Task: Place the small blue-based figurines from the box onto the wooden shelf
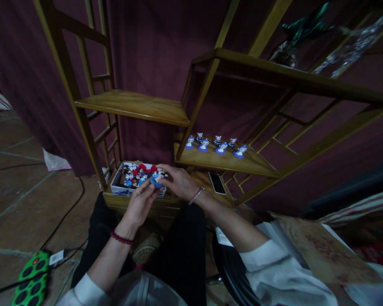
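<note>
Holding noted in the head view: a small figurine [157,180] with blue on it sits at the fingertips of both hands; the left hand [141,204] pinches it from the lower left, thumb and fingers closed on its blue part; the right hand [180,183] reaches it from the right, fingers bent round the upper part, clamped on the same piece; the figurine lies between the two sets of fingertips, partly covered by them; its exact tilt cannot be told.

The held piece is by the right end of an open box [120,191], pale with bluish sides; heaped inside are more figurines [134,175] in blue, red and black; the box stands on a low level of the wooden shelving; to the right, on a higher wooden shelf [194,158], seven figurines stand in two rows; below that shelf lies a dark-screened phone [217,182].
</note>
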The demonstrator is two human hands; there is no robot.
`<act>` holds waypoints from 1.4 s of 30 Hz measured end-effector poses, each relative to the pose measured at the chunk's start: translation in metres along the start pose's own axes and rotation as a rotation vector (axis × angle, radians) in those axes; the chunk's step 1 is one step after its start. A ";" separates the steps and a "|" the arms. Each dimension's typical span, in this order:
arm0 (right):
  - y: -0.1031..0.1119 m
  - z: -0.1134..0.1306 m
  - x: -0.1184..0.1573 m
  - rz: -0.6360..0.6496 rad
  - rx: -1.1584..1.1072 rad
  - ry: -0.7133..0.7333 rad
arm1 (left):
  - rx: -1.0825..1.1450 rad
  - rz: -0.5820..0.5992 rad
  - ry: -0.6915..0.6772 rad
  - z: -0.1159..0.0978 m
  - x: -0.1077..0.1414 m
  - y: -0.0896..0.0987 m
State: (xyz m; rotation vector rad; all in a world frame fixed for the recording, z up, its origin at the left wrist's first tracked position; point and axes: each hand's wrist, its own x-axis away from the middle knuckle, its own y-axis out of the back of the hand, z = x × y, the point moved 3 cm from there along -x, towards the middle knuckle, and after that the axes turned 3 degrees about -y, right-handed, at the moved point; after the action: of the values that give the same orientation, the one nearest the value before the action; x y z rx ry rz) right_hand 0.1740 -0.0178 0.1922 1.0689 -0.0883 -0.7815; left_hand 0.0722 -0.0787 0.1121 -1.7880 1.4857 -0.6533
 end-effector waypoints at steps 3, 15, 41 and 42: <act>-0.001 -0.001 0.002 0.009 -0.014 -0.020 | 0.010 -0.039 0.013 0.001 0.000 0.002; 0.001 -0.006 0.011 -0.038 0.009 -0.024 | -0.060 0.009 0.023 0.005 0.003 -0.007; 0.032 -0.021 0.054 0.106 0.093 0.044 | -0.051 -0.010 0.262 0.043 0.013 -0.038; 0.033 -0.024 0.057 0.076 0.092 0.015 | -0.064 -0.004 0.252 0.045 0.013 -0.041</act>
State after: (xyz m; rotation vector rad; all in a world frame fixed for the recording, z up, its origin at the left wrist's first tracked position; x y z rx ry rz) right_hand 0.2434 -0.0267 0.1903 1.1518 -0.1524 -0.7062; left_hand 0.1346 -0.0786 0.1155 -1.8083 1.6857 -0.8679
